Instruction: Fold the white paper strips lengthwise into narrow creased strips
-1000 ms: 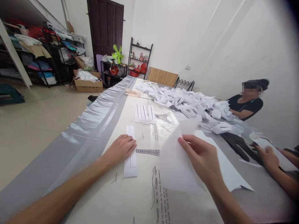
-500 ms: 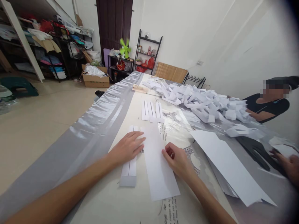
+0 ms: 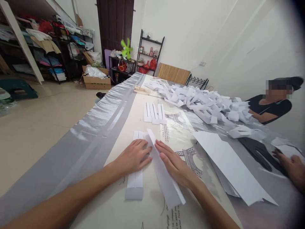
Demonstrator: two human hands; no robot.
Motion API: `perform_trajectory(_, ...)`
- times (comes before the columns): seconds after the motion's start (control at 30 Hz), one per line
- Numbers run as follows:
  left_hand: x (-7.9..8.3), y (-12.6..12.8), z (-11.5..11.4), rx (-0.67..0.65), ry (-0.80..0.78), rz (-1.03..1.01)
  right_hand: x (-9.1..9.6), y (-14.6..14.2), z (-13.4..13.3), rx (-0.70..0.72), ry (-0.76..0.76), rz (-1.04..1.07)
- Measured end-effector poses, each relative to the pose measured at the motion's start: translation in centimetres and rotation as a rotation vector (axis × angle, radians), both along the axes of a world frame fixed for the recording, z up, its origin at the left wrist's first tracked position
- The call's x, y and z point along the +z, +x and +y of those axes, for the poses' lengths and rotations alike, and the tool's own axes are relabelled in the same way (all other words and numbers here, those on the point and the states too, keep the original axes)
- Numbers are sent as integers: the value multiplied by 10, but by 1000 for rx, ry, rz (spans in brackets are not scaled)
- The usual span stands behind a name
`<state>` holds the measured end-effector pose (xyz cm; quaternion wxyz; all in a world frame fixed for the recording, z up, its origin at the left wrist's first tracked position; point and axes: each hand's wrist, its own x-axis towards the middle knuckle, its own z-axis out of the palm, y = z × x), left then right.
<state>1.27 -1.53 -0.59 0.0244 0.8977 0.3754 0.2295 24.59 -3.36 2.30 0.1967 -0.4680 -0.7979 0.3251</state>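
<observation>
A long white paper strip [image 3: 164, 175] lies on the table, its right side folded up and over lengthwise. Along that fold, my right hand [image 3: 173, 159] rests with fingers stretched out, pressing the paper. My left hand [image 3: 135, 156] is spread, its palm over a folded paper piece [image 3: 134, 181] and its fingertips at the strip's left edge. That folded piece has a centre seam and a turned-up near end. Farther up the table lie several small folded paper pieces [image 3: 154, 113] with dark centre slits.
A large heap of folded white paper [image 3: 202, 101] covers the table's far right. Large white sheets [image 3: 233, 165] lie right of my right hand. A co-worker [image 3: 271, 106] sits at the right; a hand [image 3: 290, 165] there holds paper beside dark cloth [image 3: 256, 152].
The strip's right side has been turned up and over to the left. My right hand has gone from curled fingers to straight ones along the fold. My left hand shifted slightly right.
</observation>
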Motion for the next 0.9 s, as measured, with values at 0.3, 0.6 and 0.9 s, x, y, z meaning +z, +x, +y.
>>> perform_trajectory(0.3,-1,0,3,136,26,30,-20,-7,7,83,210,-116)
perform_trajectory(0.6,-4,-1,5,120,51,51,-28,-19,5,69,268,-205)
perform_trajectory(0.9,-5,-2,5,127,46,59,-28,-21,2,64,302,-192)
